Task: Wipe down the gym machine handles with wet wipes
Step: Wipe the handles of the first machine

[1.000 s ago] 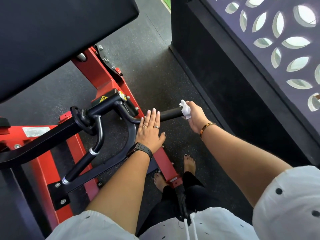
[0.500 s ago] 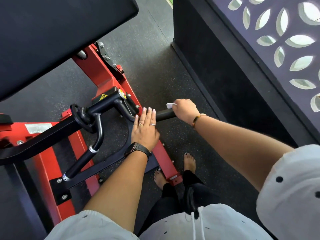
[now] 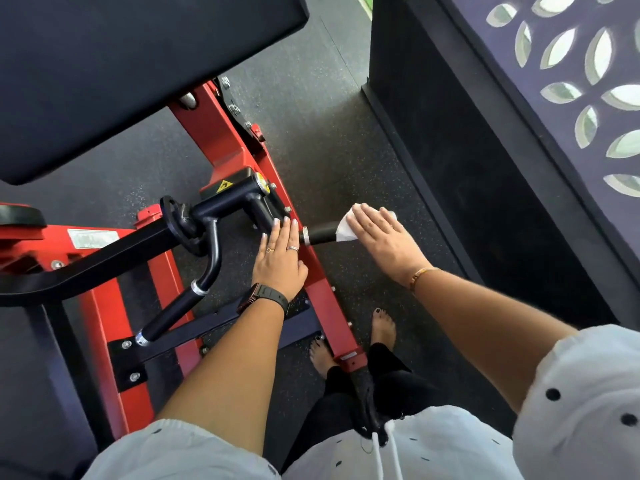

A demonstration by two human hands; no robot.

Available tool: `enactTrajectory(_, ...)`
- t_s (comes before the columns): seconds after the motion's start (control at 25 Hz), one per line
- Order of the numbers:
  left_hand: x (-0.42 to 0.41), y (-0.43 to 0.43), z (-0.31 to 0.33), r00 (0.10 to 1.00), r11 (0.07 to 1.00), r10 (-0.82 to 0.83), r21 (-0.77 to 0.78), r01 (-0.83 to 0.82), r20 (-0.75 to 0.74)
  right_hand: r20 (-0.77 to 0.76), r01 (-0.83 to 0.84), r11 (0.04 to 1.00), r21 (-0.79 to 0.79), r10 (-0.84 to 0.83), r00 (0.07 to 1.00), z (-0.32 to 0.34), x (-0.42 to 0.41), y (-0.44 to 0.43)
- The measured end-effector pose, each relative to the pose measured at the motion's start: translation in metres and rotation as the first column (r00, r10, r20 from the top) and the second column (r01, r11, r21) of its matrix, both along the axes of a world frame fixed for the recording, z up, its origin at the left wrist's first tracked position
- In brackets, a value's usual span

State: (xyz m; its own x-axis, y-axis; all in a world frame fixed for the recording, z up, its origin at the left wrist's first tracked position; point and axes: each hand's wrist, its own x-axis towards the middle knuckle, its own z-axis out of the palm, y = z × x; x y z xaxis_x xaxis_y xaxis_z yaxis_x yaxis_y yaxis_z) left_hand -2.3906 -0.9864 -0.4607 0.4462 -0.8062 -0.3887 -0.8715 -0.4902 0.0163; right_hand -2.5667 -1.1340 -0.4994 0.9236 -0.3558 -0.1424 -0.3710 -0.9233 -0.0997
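Observation:
A black right handle (image 3: 322,233) sticks out sideways from the red machine frame (image 3: 221,140). My right hand (image 3: 382,239) lies flat, fingers straight, on a white wet wipe (image 3: 344,227) draped over the handle's outer end. My left hand (image 3: 280,259) rests flat with straight fingers on the black curved bar just left of the handle's silver ring. A second black handle (image 3: 173,313) angles down to the lower left, untouched.
A large black pad (image 3: 121,64) overhangs the machine at upper left. A dark wall base (image 3: 485,188) with a patterned screen (image 3: 571,81) runs close along the right. My bare feet (image 3: 382,329) stand on the speckled rubber floor (image 3: 329,140) beside the frame's red foot.
My right hand gripped the handle's end with the wipe; now its fingers have straightened and it lies flat on the wipe. My left hand stayed on the bar.

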Motion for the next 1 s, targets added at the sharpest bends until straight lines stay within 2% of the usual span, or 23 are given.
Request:
enactTrajectory(0.04, 0.0, 0.0, 0.0, 1.0, 1.0, 0.01, -0.006, -0.01, -0.023, 0.012, -0.022, 1.0, -0.01, 0.023, 1.0, 0.001, 0.009, 0.001)
enactTrajectory(0.12, -0.001, -0.001, -0.001, 0.998, 1.0, 0.025, -0.008, -0.026, -0.051, 0.012, -0.179, 0.983, -0.041, 0.18, 0.984, 0.004, 0.03, 0.015)
enactTrajectory(0.24, 0.0, -0.002, -0.002, 0.997, 1.0, 0.029, -0.008, -0.029, -0.067, 0.022, -0.461, 0.873, -0.159, 0.47, 0.883, 0.004, 0.026, 0.007)
enactTrajectory(0.32, 0.0, -0.001, 0.0, 0.996, 1.0, 0.026, -0.013, -0.027, -0.08, -0.037, -0.539, 0.81, -0.232, 0.547, 0.836, -0.001, 0.002, -0.018)
enactTrajectory(0.44, -0.004, -0.004, 0.003, 0.996, 0.999, -0.018, -0.047, 0.014, -0.086, 0.042, -0.447, 0.869, -0.213, 0.466, 0.884, 0.002, -0.017, -0.039)
enactTrajectory(0.52, -0.011, -0.01, 0.003, 0.994, 0.996, -0.063, -0.065, 0.057, -0.093, 0.07, -0.408, 0.89, -0.204, 0.429, 0.901, -0.001, 0.002, -0.022)
enactTrajectory(0.68, -0.017, -0.025, 0.003, 0.991, 0.995, -0.079, -0.068, 0.071, -0.111, 0.121, -0.535, 0.842, -0.068, 0.539, 0.834, -0.009, 0.018, 0.013)
enactTrajectory(0.72, -0.017, -0.025, 0.003, 0.989, 0.994, -0.095, -0.059, 0.089, -0.111, 0.129, -0.49, 0.872, -0.006, 0.486, 0.864, -0.013, 0.007, 0.014)
enactTrajectory(0.76, -0.015, -0.023, 0.003, 0.988, 0.993, -0.11, -0.055, 0.105, -0.108, 0.094, -0.36, 0.926, 0.112, 0.351, 0.932, -0.016, -0.005, 0.014)
enactTrajectory(0.8, -0.014, -0.02, 0.002, 0.987, 0.992, -0.119, -0.058, 0.113, -0.104, -0.008, -0.09, 0.955, 0.284, 0.096, 0.995, -0.018, -0.018, 0.017)
enactTrajectory(0.84, -0.013, -0.016, 0.002, 0.987, 0.991, -0.121, -0.067, 0.115, -0.104, -0.152, 0.304, 0.831, 0.465, -0.264, 0.953, -0.015, -0.024, 0.021)
enactTrajectory(0.88, -0.012, -0.014, 0.002, 0.987, 0.99, -0.12, -0.081, 0.112, -0.11, -0.282, 0.61, 0.484, 0.627, -0.589, 0.757, -0.011, -0.022, 0.027)
enactTrajectory(0.92, -0.012, -0.012, 0.001, 0.986, 0.99, -0.12, -0.092, 0.109, -0.12, -0.427, 0.657, 0.016, 0.753, -0.748, 0.508, -0.007, -0.012, 0.035)
enactTrajectory(0.96, -0.012, -0.01, 0.0, 0.984, 0.989, -0.119, -0.1, 0.107, -0.132, -0.537, 0.464, -0.358, 0.811, -0.769, 0.346, -0.003, 0.001, 0.044)
enactTrajectory(1.0, -0.013, -0.009, 0.001, 0.983, 0.989, -0.12, -0.105, 0.106, -0.141, -0.628, 0.186, -0.601, 0.777, -0.723, 0.286, 0.001, 0.016, 0.052)
